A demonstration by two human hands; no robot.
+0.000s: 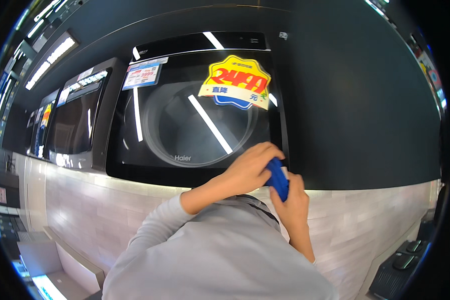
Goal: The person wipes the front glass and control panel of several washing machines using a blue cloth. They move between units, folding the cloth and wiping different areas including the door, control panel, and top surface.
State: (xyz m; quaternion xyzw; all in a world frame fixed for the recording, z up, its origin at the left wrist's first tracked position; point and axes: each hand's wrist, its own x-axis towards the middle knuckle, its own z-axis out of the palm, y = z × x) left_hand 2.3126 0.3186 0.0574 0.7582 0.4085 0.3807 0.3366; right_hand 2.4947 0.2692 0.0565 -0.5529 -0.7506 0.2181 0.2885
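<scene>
A folded blue cloth with a small pale patch is held between my hands, just in front of the front right corner of a black washing machine. From the left, my left hand reaches over with its fingers closed on the cloth's upper end. Lower down, my right hand grips the cloth's right side, thumb against it. The machine's round dark glass lid lies beyond my left hand. On its top rests a yellow, red and blue price sign.
A white and blue label card lies at the machine's back left. More appliances stand in a row to the left. A broad dark panel extends on the right. Pale floor lies along the front; a light box-like unit stands lower left.
</scene>
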